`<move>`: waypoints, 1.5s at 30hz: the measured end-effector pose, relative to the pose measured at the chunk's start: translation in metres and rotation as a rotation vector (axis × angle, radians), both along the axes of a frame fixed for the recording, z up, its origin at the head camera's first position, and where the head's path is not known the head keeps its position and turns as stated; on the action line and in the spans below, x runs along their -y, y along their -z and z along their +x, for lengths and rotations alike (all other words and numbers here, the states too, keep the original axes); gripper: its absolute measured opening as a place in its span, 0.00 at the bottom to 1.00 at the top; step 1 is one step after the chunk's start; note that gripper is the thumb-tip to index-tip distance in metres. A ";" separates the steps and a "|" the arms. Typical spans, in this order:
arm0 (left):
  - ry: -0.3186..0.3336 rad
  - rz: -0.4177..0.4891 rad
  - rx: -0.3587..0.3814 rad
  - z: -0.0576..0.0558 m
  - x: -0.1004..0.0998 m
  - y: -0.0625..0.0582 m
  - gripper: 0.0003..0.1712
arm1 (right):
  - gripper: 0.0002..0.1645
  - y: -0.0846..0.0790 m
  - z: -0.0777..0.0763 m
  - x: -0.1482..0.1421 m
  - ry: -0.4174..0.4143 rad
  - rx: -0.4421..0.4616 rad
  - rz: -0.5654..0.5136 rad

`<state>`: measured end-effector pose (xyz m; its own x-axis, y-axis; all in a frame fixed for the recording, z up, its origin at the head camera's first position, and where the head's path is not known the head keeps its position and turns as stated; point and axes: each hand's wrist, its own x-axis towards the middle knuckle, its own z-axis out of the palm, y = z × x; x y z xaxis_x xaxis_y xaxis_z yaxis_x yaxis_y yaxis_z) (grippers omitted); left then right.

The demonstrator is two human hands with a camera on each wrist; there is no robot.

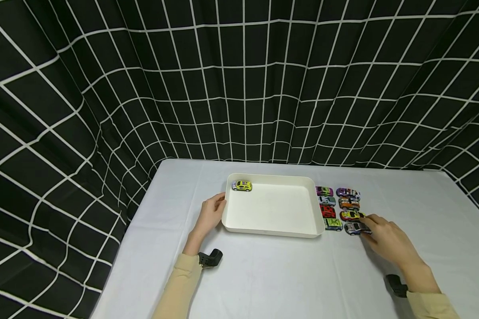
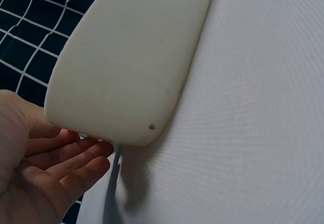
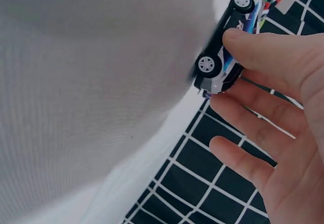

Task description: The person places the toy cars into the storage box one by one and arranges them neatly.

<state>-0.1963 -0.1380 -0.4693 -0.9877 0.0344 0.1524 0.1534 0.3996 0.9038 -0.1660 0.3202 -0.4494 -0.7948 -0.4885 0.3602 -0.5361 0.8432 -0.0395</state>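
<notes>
A shallow white tray [image 1: 275, 208] lies on the table with a yellow toy car [image 1: 242, 186] in its far left corner. My left hand [image 1: 212, 213] rests against the tray's left side, its fingers loosely bent along the outer wall [image 2: 116, 67]. To the right of the tray, my right hand [image 1: 391, 241] pinches a silver and black toy car [image 1: 353, 228], the nearest of its column. In the right wrist view the thumb presses that car's side between its wheels. Right beyond it sits a yellow and red toy car [image 1: 349, 215], close to the fingertips.
An orange toy car [image 1: 349, 203] and a purple one [image 1: 347, 192] continue that column. Beside the tray's right wall stand a green car [image 1: 333, 224], a red car [image 1: 327, 212], a light blue car [image 1: 326, 201] and a purple-green car [image 1: 324, 191]. A black gridded curtain [image 1: 259, 88] hangs behind the white-covered table [image 1: 271, 274].
</notes>
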 end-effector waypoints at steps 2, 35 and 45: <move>-0.001 -0.004 -0.003 0.000 0.000 0.000 0.19 | 0.24 0.001 0.000 0.000 0.010 0.012 0.003; -0.010 -0.020 0.002 0.000 -0.001 0.000 0.19 | 0.21 0.003 0.000 -0.004 0.012 0.064 -0.037; -0.019 -0.021 0.000 -0.001 -0.001 0.000 0.19 | 0.21 0.002 0.000 -0.006 0.007 0.063 -0.022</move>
<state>-0.1976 -0.1371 -0.4694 -0.9883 0.0191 0.1516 0.1455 0.4215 0.8951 -0.1656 0.3261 -0.4512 -0.8195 -0.4755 0.3199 -0.5264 0.8453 -0.0919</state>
